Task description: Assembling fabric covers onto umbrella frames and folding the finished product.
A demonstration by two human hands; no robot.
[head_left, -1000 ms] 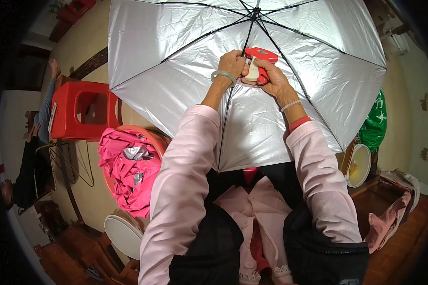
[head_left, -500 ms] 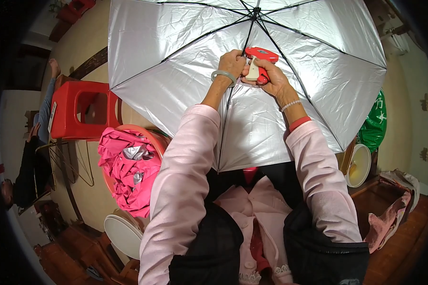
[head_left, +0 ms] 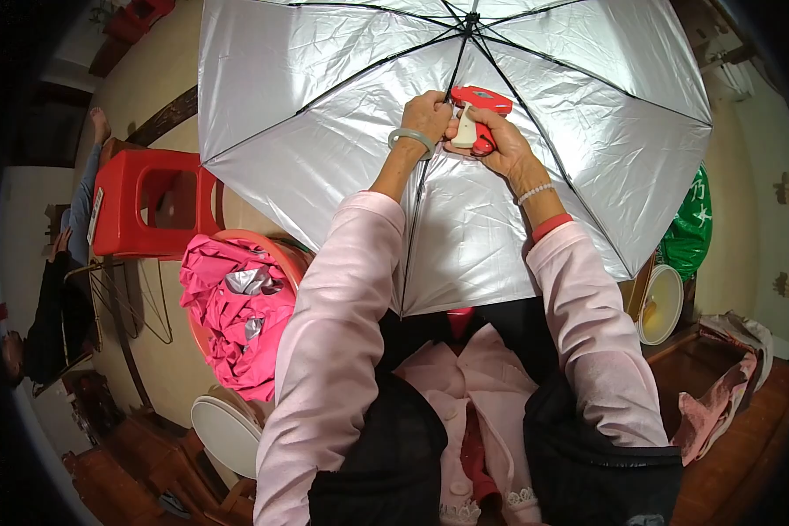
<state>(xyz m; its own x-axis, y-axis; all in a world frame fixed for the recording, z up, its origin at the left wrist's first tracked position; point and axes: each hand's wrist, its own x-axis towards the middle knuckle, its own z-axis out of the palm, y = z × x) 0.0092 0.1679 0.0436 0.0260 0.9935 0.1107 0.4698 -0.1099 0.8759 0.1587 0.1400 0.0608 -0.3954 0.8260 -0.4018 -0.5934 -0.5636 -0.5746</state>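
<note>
While the right hand [head_left: 500,149] grips a red tagging gun [head_left: 475,118], the left hand [head_left: 428,114] pinches the silver umbrella [head_left: 324,114]. Pink fabric [head_left: 232,311] lies nearby.

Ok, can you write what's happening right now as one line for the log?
left hand: pinching umbrella rib | right hand: gripping red tool | pink cloth pile: in basket, person's left

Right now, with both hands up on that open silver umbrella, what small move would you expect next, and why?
Probably a squeeze of the red and cream tagging gun. The right hand holds it in a closed grip against the silver-lined umbrella canopy, close to a black rib, while the left hand pinches the fabric just beside its tip. That looks like bracing for one fastening, though the tip itself is hidden.
</note>
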